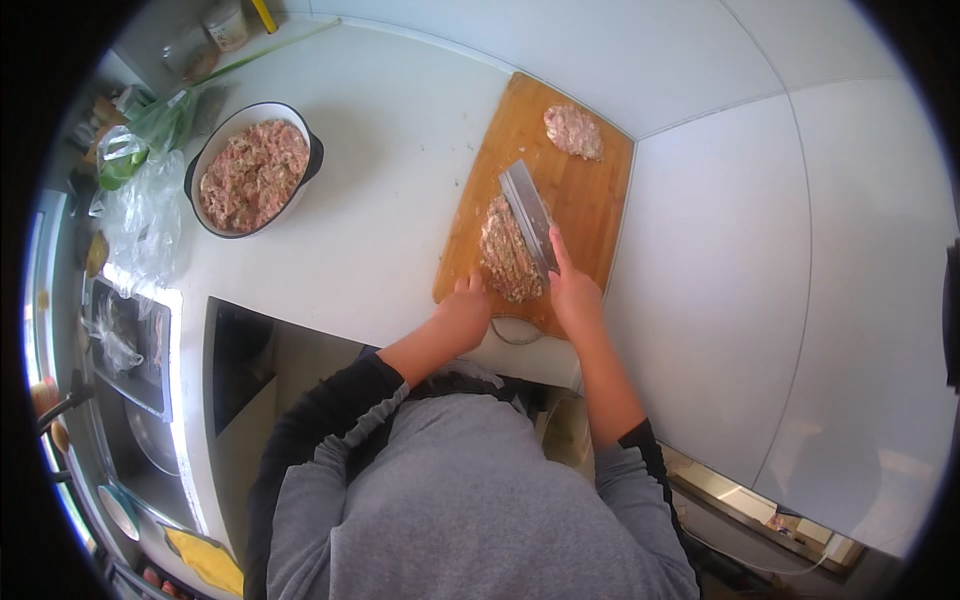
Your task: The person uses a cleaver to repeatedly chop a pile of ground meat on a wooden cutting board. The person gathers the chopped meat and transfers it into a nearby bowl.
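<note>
My right hand (576,296) grips a cleaver (526,214), its index finger stretched along the blade. The blade lies slantwise against the right side of a mound of minced meat (507,251) with pale and greenish bits. Under them is a wooden cutting board (480,161). At the board's near left corner rests my left hand (463,309), fingers bent and fingertips at the wood; whether it grips the edge is hidden. A smaller, pinker patch of minced meat (573,132) lies at the board's far end.
Left on the white countertop (382,150) stands a white oval pot (300,193) with dark handles, holding minced meat. Beyond it are clear plastic bags (146,217), a green stalk (262,51) and jars (225,26). A sink (146,442) is at far left. The wall (705,225) borders the board's right side.
</note>
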The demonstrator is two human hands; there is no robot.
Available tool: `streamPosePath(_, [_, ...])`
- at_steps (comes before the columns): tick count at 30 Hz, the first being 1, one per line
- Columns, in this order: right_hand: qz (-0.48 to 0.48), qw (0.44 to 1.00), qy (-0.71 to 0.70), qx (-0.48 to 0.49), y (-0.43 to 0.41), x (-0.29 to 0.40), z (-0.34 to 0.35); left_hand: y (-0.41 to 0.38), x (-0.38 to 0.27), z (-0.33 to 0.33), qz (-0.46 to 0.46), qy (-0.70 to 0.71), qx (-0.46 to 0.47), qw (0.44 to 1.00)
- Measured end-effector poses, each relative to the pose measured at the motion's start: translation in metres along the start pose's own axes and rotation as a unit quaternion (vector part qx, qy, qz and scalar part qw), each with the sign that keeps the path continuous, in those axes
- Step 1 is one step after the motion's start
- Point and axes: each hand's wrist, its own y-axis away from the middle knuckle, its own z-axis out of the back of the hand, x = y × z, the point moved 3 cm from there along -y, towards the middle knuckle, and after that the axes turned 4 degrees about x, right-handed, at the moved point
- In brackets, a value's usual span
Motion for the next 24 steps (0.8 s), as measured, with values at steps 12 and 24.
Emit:
streamPosePath(12, [-0.002, 0.999, 0.013, -0.043, 0.022, 0.015, 0.008, 0.004, -0.001, 0.01, 0.006, 0.02, 0.005, 1.0])
streamPosePath(24, [0.024, 0.999, 0.03, -0.009, 0.024, 0.014, -0.019, 0.005, -0.001, 0.009, 0.005, 0.018, 0.009, 1.0])
